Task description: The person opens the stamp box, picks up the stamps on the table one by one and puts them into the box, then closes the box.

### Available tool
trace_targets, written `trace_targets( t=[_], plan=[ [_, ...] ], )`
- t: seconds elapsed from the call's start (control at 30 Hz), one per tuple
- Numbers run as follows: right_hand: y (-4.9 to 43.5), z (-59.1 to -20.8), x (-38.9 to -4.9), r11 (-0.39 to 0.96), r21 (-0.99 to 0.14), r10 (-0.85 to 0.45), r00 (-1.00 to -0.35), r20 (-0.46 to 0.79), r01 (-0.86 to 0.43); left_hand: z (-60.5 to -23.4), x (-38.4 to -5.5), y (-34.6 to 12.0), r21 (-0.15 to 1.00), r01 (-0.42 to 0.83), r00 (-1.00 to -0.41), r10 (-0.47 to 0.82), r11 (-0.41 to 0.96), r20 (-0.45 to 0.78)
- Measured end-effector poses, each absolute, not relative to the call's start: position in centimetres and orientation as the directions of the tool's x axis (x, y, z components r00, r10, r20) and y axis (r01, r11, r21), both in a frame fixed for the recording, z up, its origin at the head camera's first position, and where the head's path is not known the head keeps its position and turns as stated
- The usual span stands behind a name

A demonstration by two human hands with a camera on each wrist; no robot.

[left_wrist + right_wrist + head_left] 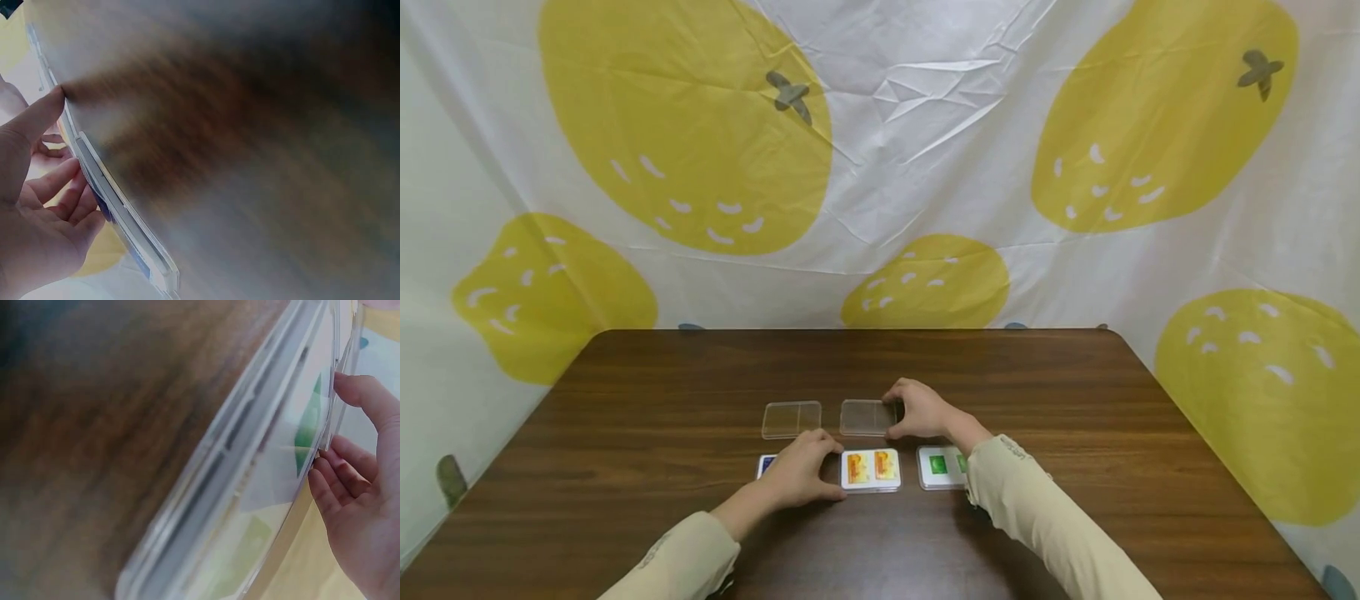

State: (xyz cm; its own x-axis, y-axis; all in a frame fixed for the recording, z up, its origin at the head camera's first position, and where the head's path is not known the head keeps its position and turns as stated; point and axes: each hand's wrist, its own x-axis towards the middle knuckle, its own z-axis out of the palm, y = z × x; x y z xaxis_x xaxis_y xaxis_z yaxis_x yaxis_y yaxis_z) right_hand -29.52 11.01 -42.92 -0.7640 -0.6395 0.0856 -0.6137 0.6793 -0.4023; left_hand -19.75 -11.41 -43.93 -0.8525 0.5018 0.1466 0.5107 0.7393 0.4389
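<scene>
In the head view, a clear plastic case with two orange pictures (871, 469) lies flat in the middle of the near row. My left hand (801, 471) grips its left end, thumb at the near corner and forefinger at the far one. Under that hand, a case with a dark blue picture (765, 463) is mostly hidden. Behind the orange case lies a clear plastic lid (861, 418); my right hand (922, 410) holds its right end between thumb and fingers. A case with green pictures (937, 467) sits to the right, partly covered by the right sleeve.
Another clear lid (792, 420) lies at the back left, beside the held one. The brown wooden table (1045, 375) reaches back to a white cloth with yellow fruit (932, 287) hanging behind it.
</scene>
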Motion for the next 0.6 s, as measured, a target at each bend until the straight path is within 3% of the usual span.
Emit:
trace_targets(
  t=[0.27, 0.6],
  plan=[
    [11.7, -43.1, -28.6, 0.673, -0.432, -0.623, -0.775, 0.105, -0.600, -44.0, -19.8, -11.4, 0.450, 0.502, -0.857, 0.495, 0.738, 0.143],
    [12.9, -42.4, -25.9, 0.605, -0.464, -0.656, -0.735, 0.169, -0.647, -44.1, -19.6, -11.5, 0.419, 0.524, -0.850, 0.489, 0.741, 0.197]
  ],
)
